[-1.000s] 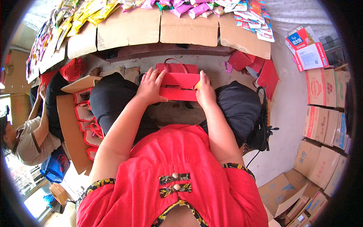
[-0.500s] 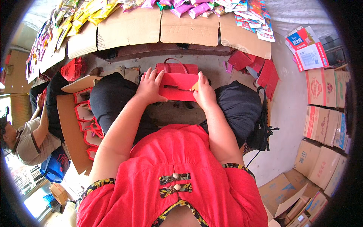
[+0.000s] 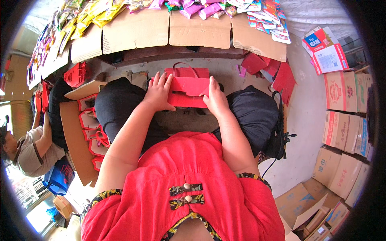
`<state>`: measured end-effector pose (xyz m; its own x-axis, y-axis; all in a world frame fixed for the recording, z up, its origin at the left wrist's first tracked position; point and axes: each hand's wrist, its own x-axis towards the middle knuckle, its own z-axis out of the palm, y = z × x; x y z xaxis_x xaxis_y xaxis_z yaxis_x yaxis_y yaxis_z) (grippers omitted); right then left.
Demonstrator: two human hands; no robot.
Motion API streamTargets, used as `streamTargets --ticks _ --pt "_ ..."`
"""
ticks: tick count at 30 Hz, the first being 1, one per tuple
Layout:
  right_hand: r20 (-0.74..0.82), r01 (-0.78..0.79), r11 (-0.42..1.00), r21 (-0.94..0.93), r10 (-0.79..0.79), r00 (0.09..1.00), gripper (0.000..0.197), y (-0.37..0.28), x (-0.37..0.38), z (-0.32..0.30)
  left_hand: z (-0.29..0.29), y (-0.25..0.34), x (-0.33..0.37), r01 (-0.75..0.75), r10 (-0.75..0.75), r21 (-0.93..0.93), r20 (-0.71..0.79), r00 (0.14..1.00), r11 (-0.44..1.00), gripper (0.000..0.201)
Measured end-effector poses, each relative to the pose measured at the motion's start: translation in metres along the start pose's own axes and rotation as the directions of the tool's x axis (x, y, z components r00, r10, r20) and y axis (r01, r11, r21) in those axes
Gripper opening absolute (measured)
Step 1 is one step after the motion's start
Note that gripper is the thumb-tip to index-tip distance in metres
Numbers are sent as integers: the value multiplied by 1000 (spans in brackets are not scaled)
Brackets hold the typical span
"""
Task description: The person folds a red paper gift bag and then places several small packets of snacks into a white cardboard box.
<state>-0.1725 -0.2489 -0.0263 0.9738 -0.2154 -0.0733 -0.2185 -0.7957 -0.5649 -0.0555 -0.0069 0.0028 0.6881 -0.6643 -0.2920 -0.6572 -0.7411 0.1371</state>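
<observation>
- Colourful packets [image 3: 106, 14] are lying heaped on a table topped with cardboard sheets [image 3: 134, 32], while printed cartons [image 3: 341, 94] are standing stacked along the right side of the room.
- A person in a red top [image 3: 185, 160] is holding a red box [image 3: 188, 85] in front of the body, between the knees, its thin handle [image 3: 185, 65] arching up at the far side.
- The left hand [image 3: 158, 91] is clamping the box's left end, fingers spreading over the top.
- The right hand [image 3: 216, 94] is gripping the right end, its thumb resting near a notched flap.
- At left, an open carton [image 3: 75, 148] is holding more red boxes [image 3: 91, 120]; beyond it, a co-worker [image 3: 34, 150] is handling a red item [image 3: 45, 96].
</observation>
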Motion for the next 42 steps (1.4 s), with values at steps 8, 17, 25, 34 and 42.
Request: streamTargets --ticks 8,17,25,34,42 --pt "-23 50 998 -31 -51 998 85 6 0 8 -6 3 -2 -16 16 25 13 1000 1000 140" --pt "99 -150 988 40 145 984 83 -13 1 -12 26 -25 16 -85 -20 -369 -273 962 925 103" --pt "-92 -15 998 56 20 996 76 3 4 4 35 -51 23 158 -383 -689 -185 905 707 58" --pt "-139 11 992 -124 -28 990 66 1 3 5 5 -1 8 177 -208 -185 -162 965 967 76" --pt "-110 -14 998 -66 7 994 70 -5 5 1 2 0 10 171 -198 -156 -176 964 973 76"
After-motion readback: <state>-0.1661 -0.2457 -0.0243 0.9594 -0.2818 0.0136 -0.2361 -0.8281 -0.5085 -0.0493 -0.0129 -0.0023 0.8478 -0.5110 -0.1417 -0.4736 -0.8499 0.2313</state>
